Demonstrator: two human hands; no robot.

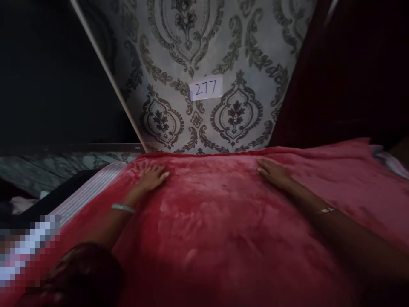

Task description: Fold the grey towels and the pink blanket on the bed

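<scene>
A red plush blanket (211, 204) lies spread out in front of me, its far edge slightly rumpled along the wall. My left hand (152, 177) rests on the blanket near its far left corner, palm down with fingers spread. On the far right part of the blanket lies my right hand (274, 172), also palm down, its fingers stretched forward. Neither hand grips anything. A pale green bracelet (124, 208) circles my left wrist, and a thin bracelet (327, 209) is on my right.
Patterned wallpaper (191, 51) with a paper label (206, 87) reading 277 rises behind the blanket. A large dark panel (57, 76) stands at left, a dark red one (338, 76) at right. Striped cloth (92, 189) shows along the blanket's left side.
</scene>
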